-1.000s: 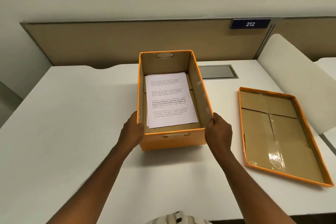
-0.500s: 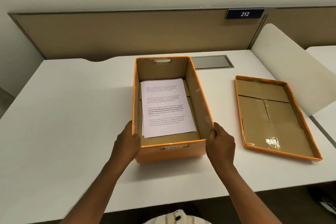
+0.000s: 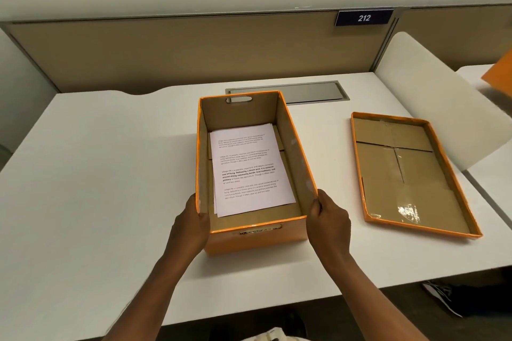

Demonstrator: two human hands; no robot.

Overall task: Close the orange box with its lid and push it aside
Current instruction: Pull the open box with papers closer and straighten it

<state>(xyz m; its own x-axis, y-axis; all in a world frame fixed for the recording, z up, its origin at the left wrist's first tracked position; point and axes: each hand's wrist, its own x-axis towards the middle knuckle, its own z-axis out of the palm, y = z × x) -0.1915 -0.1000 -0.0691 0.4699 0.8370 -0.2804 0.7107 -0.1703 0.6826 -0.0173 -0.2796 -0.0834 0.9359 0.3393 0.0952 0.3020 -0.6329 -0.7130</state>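
Item: open orange cardboard box (image 3: 250,238), printed sheets inside, mid-desk; my left hand (image 3: 191,225) and right hand (image 3: 327,220) grasp its near corners. Shallow orange cardboard lid (image 3: 468,203) lies inverted, right. I'd flip it, align corners squarely.

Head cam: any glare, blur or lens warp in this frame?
Head view: glare on the clear tape inside the lid; the orange shape at the right edge is blurred; wide-angle warp bends the partition and table edges; soft shadow under the box; printed sheet readable.
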